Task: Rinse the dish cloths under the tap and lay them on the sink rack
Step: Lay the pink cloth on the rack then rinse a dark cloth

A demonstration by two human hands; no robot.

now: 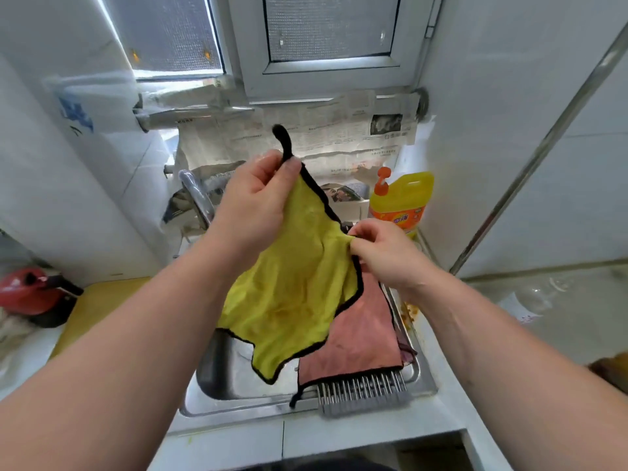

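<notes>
A yellow dish cloth [299, 283] with black edging hangs spread above the steel sink [224, 372]. My left hand [258, 198] pinches its top corner just under the black hanging loop. My right hand [384, 253] pinches the cloth's right edge lower down. A pink cloth [360, 338] lies flat on the sink rack [363, 392] across the sink's right side, partly behind the yellow one. The tap [197, 195] curves up behind my left wrist; no water stream shows.
A yellow detergent bottle [401, 202] with an orange pump stands behind the sink at the right. Newspaper [339, 137] lines the wall under the window. A red kettle [30, 294] sits on the counter at the left. A metal pipe [543, 144] slants down the right wall.
</notes>
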